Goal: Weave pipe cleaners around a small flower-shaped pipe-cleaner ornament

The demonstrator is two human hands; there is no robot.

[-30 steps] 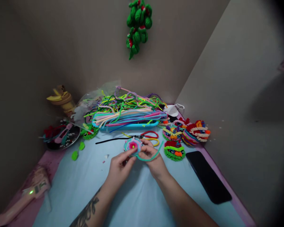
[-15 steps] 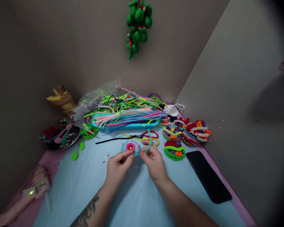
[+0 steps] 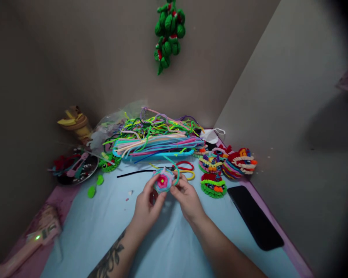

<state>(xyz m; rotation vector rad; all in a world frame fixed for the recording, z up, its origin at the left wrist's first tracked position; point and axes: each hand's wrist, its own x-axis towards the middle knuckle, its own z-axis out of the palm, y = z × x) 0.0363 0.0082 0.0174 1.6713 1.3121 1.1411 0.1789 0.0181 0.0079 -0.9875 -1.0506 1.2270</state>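
Observation:
Between my hands is a small round piece of wound pipe cleaner point(image 3: 163, 181), with a yellow dot, a pink middle and pale blue and lilac outer rings. My left hand point(image 3: 148, 200) grips its left edge between thumb and fingers. At its right edge my right hand point(image 3: 188, 197) pinches a turquoise pipe cleaner point(image 3: 177, 172), whose loose end curves up and to the left. Just behind the hands lie scissors point(image 3: 188, 170) with red and yellow handles. A black pipe cleaner point(image 3: 135, 173) stretches out to their left.
A blue tray point(image 3: 162, 155) heaped with pipe cleaners stands at the back. Colourful pipe-cleaner figures point(image 3: 213, 185) and a black phone point(image 3: 255, 218) are on the right. On the left are a metal bowl point(image 3: 92, 168), green pieces point(image 3: 91, 191) and a pink glue gun point(image 3: 31, 245).
The round piece has tilted up to face me and shifted slightly right. My left fingers have spread around its edge. The turquoise strand's free end now leans left instead of standing up.

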